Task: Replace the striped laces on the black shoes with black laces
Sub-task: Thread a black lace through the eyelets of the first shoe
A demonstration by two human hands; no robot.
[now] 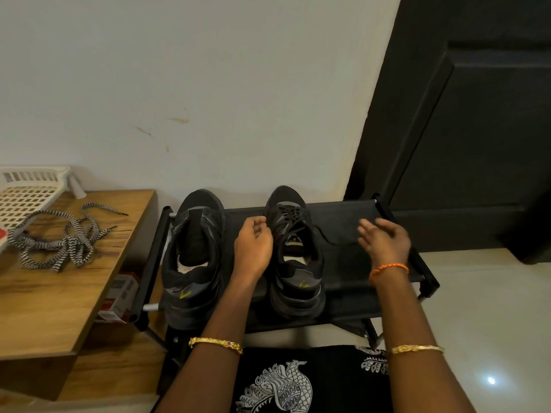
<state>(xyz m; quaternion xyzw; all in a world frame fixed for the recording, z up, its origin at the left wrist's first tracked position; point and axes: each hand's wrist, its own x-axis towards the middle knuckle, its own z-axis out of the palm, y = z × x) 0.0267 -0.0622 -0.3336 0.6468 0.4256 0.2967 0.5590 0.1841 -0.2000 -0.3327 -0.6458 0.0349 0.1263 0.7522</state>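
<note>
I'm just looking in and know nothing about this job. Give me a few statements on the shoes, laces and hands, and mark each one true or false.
1. The striped laces lie on the wooden table. True.
2. The right shoe has a black lace threaded through its front eyelets. True.
3. The left shoe is fully laced with a striped lace. False: no lace shows on it, and its tongue stands up.
4. Both shoes sit on the wooden table. False: they sit on the black shoe rack.
5. The right hand grips the left shoe. False: it is beside the right shoe, fingers relaxed; the left hand is between the shoes.
</note>
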